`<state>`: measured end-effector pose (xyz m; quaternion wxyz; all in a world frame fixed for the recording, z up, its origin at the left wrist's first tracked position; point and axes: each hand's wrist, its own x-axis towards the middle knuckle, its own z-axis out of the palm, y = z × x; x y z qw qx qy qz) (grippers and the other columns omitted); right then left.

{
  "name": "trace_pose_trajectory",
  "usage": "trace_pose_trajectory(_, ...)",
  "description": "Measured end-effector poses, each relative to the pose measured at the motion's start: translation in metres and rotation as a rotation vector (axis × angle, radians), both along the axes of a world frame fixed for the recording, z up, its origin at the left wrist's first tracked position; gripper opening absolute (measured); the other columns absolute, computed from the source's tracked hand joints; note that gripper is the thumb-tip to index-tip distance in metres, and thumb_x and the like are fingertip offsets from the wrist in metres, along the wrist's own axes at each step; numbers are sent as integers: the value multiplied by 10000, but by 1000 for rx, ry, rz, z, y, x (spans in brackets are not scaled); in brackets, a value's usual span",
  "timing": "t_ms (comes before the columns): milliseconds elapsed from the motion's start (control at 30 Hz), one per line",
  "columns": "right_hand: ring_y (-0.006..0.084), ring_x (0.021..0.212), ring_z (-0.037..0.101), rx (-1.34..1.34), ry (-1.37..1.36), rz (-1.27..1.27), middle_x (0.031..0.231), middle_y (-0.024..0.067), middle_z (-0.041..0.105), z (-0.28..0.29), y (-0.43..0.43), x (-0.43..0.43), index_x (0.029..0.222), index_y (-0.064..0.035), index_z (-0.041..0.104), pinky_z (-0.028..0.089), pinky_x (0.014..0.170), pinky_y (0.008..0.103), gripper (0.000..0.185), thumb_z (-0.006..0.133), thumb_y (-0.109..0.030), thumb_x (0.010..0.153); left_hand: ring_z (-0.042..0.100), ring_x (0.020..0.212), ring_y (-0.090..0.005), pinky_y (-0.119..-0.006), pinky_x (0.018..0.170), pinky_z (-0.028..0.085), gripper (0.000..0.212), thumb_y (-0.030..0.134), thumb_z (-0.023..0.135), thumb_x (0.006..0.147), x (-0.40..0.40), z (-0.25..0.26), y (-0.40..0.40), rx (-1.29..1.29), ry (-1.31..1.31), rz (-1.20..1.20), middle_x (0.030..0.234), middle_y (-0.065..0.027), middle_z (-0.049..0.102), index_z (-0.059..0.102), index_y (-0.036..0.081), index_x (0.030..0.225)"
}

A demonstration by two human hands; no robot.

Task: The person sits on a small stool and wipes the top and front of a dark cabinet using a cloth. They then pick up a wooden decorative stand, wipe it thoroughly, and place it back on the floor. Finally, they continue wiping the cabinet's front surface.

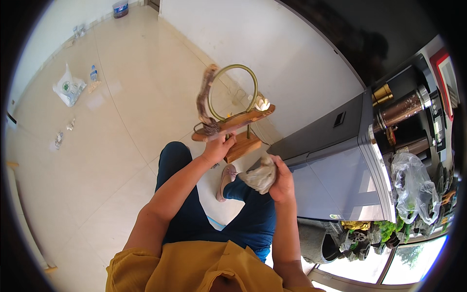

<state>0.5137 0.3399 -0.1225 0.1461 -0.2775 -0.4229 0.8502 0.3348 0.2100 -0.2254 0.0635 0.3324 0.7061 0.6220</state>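
My left hand (217,149) grips a wooden ornament by its lower part, below the upper board (240,121). A brass-coloured ring (257,85) rises from that board, beside an upright piece of gnarled driftwood (203,100). Near the board's right end sits a white lotus-like flower (262,104). A thick wooden base block (242,146) is joined beneath by metal posts. In my right hand (284,182) is a crumpled greyish-beige cloth (261,176), held just below and right of the base block, apart from it. My left fingertips are partly hidden under the board.
A grey cabinet (328,182) stands close on my right, with a clear plastic bag (414,186) and canisters (403,107) on top. On the tiled floor at left lie a white plastic bag (70,87), a bottle (93,74) and crumpled scraps (59,139). A bucket (120,9) is farther off.
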Motion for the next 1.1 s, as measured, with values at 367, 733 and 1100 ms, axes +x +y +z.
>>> trace_pose_trajectory(367,241,981,620,-267,-14,99,1055,92,647,-64,-2,-54,1107,-59,573,494,899,383,372,591,-369,903,520,1019,-237,-384,915,403,471,256,642,708,60,10,-10,-347,558,88,1006,-70,567,554,78,1135)
trace_pose_trajectory(733,266,912,666,-462,265,59,1028,135,686,-86,2,-29,1110,-11,610,546,841,401,366,605,-303,891,538,1085,-314,-425,947,400,470,83,633,711,102,52,-43,-252,674,134,1131,-135,562,536,29,1168)
trace_pose_trajectory(1100,229,794,663,-270,133,90,913,107,688,-83,1,-21,1033,4,627,547,761,343,327,584,-288,892,592,877,-326,-424,746,486,229,155,644,800,81,38,-6,-560,205,-2,907,-144,637,575,81,1005)
